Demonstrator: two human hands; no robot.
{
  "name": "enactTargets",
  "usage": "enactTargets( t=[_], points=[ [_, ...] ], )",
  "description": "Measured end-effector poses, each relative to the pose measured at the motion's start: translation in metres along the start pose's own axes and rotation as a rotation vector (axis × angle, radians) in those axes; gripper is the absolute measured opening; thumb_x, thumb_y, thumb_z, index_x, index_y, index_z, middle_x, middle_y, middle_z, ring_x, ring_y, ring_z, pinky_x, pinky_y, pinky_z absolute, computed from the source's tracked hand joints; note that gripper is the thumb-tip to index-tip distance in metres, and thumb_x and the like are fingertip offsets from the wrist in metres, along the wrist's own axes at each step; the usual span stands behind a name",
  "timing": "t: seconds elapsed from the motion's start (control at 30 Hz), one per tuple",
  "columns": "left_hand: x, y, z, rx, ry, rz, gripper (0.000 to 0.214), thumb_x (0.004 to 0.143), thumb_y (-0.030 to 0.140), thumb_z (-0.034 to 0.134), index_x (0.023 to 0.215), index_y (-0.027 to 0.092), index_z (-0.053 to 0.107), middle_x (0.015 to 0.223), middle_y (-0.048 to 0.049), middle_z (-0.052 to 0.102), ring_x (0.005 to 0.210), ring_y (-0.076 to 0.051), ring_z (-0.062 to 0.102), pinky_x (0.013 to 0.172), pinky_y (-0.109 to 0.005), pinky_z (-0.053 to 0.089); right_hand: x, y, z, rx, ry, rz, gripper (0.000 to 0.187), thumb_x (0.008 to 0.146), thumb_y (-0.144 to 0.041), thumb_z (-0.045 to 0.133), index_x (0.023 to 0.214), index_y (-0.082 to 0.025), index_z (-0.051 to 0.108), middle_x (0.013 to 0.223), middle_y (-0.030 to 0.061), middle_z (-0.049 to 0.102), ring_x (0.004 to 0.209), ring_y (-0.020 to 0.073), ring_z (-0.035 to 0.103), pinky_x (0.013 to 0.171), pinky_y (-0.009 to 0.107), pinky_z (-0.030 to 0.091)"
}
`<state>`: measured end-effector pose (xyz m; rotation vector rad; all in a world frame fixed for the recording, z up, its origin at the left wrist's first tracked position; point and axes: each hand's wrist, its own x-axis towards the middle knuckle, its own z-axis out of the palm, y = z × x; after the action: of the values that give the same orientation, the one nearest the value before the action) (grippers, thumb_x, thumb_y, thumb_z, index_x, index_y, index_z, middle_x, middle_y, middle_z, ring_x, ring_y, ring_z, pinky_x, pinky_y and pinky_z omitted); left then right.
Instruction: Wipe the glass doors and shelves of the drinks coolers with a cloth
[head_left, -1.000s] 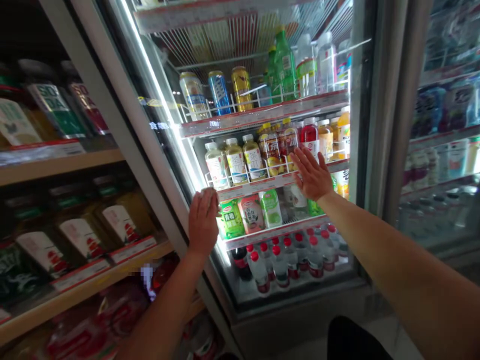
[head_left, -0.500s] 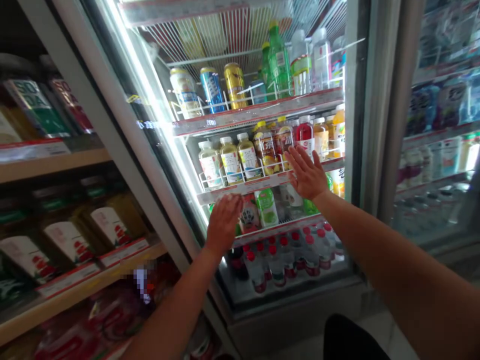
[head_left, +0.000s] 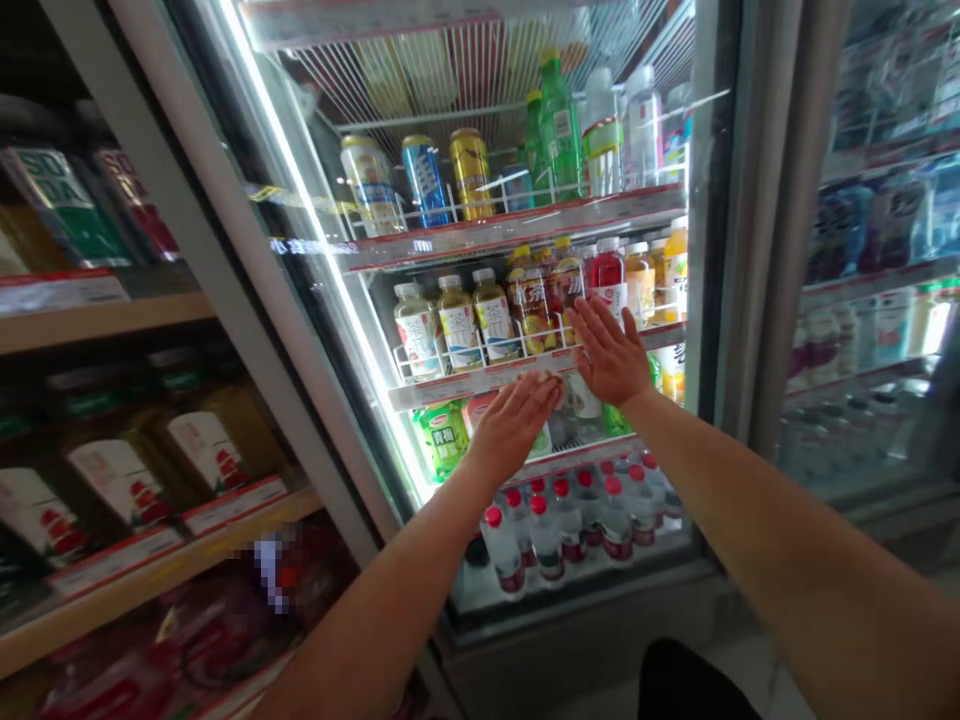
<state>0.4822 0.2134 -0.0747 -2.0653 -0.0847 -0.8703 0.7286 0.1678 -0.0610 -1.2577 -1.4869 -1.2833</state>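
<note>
My right hand [head_left: 611, 350] lies flat with fingers stretched against the glass door [head_left: 420, 650] of a lit drinks fridge, and it holds nothing. Just left of it and slightly lower, my left hand [head_left: 517, 415] has its fingers together, pressed toward the same glass. A pale crumpled cloth [head_left: 553, 383] shows at its fingertips; most of it is hidden under the hand. Behind the glass, tea bottles [head_left: 459, 325] stand on the middle shelf, with a red-drink bottle [head_left: 609, 270] above my right fingers. A green package [head_left: 442, 440] sits lower left of my left hand.
Cans [head_left: 471, 175] and green bottles [head_left: 559, 125] fill the upper shelf; red-capped bottles [head_left: 545, 535] stand at the bottom. To the left are open shelves [head_left: 112, 320] with dark bottles and cartons. Another glass-fronted fridge [head_left: 877, 300] is at the right.
My left hand has slid right across the glass with the cloth, close to my right hand, uncovering the green package. My right hand stays nearly in place.
</note>
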Motion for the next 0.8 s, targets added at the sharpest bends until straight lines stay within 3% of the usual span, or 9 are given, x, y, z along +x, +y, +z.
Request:
enactTargets(
  t=[0.2, 0.27, 0.4, 0.5, 0.57, 0.7, 0.8],
  points=[
    [0.032, -0.022, -0.007, 0.022, 0.115, -0.28, 0.052, 0.104, 0.005, 0.045, 0.156, 0.011, 0.052, 0.159, -0.0133, 0.051, 0.158, -0.032, 0.03, 0.129, -0.052, 0.037, 0.0, -0.001, 0.001, 0.007, -0.007, 0.024, 0.061, 0.11, -0.032, 0.032, 0.17, -0.032, 0.018, 0.17, 0.0016, 0.034, 0.159, 0.0227, 0.032, 0.135, 0.052, 0.017],
    [0.026, -0.012, -0.001, 0.026, 0.107, -0.258, 0.051, 0.104, 0.006, 0.046, 0.154, 0.009, 0.053, 0.16, -0.0135, 0.051, 0.158, -0.032, 0.03, 0.129, -0.052, 0.038, -0.002, 0.0, 0.002, -0.004, 0.01, 0.016, 0.061, 0.11, -0.032, 0.033, 0.17, -0.03, 0.021, 0.169, 0.0026, 0.036, 0.159, 0.0226, 0.032, 0.134, 0.051, 0.017],
    [0.001, 0.018, 0.01, 0.002, -0.023, -0.16, 0.055, 0.103, 0.007, 0.048, 0.157, 0.011, 0.049, 0.162, -0.0121, 0.048, 0.157, -0.032, 0.032, 0.127, -0.052, 0.04, 0.001, 0.002, -0.004, -0.004, 0.005, -0.016, 0.058, 0.108, -0.035, 0.037, 0.165, -0.025, 0.037, 0.166, 0.0052, 0.041, 0.157, 0.0259, 0.036, 0.131, 0.054, 0.022],
    [-0.01, 0.029, 0.013, -0.009, -0.052, -0.16, 0.057, 0.102, 0.004, 0.047, 0.158, 0.013, 0.049, 0.162, -0.0109, 0.048, 0.156, -0.03, 0.035, 0.128, -0.051, 0.039, 0.028, 0.008, -0.017, 0.032, -0.035, -0.002, 0.055, 0.105, -0.037, 0.041, 0.158, -0.024, 0.05, 0.164, 0.0058, 0.045, 0.153, 0.0307, 0.04, 0.128, 0.057, 0.027],
    [-0.012, 0.03, 0.011, -0.013, -0.057, -0.156, 0.057, 0.102, 0.003, 0.047, 0.158, 0.014, 0.05, 0.161, -0.01, 0.05, 0.156, -0.029, 0.037, 0.129, -0.05, 0.038, 0.057, 0.013, -0.025, 0.057, -0.015, 0.054, 0.056, 0.105, -0.038, 0.04, 0.158, -0.022, 0.049, 0.167, 0.0055, 0.04, 0.155, 0.033, 0.035, 0.129, 0.06, 0.024],
    [-0.007, 0.013, -0.002, -0.026, -0.13, -0.081, 0.057, 0.103, 0.004, 0.045, 0.158, 0.018, 0.049, 0.161, -0.006, 0.05, 0.155, -0.026, 0.039, 0.13, -0.046, 0.038, 0.107, 0.023, -0.025, 0.154, 0.056, 0.138, 0.063, 0.108, -0.042, 0.033, 0.168, -0.025, 0.027, 0.175, -0.0017, 0.018, 0.162, 0.0308, 0.016, 0.131, 0.064, 0.008],
    [0.008, -0.02, -0.019, -0.004, -0.15, -0.094, 0.055, 0.107, 0.006, 0.039, 0.158, 0.022, 0.049, 0.161, -0.0015, 0.051, 0.155, -0.024, 0.038, 0.13, -0.045, 0.037, 0.116, 0.024, -0.021, 0.175, 0.028, 0.154, 0.063, 0.109, -0.042, 0.032, 0.169, -0.023, 0.025, 0.175, -0.0009, 0.016, 0.163, 0.0306, 0.014, 0.131, 0.066, 0.006]
  ],
)
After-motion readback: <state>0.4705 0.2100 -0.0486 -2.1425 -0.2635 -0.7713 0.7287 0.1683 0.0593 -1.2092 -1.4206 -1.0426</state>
